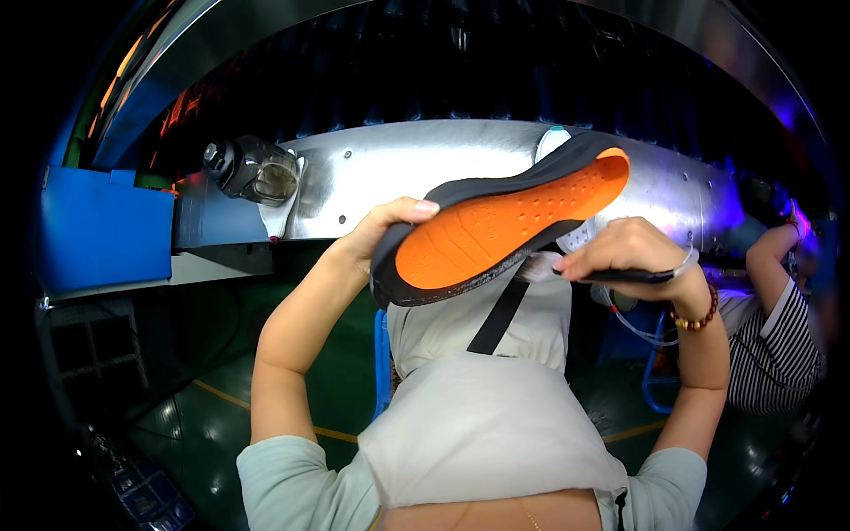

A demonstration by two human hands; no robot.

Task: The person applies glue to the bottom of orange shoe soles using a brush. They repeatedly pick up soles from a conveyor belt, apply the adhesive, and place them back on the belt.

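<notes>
My left hand (390,226) grips one end of a shoe sole (505,186), its thumb over the black rim. The sole is black around the outside with an orange inner face (478,234) turned toward me. It is held tilted in the air above my lap, its far end up to the right over the bench. In my right hand (633,252), fingers closed round the dark handle, is a brush (538,266). Its pale bristles are at the sole's lower black edge; whether they touch it I cannot tell.
A metal bench (381,168) runs across in front of me. On its left a dark-capped bottle (266,173) stands by a white piece (279,217). Another pale piece (553,139) lies partly behind the sole. At the right sits a person in stripes (779,354).
</notes>
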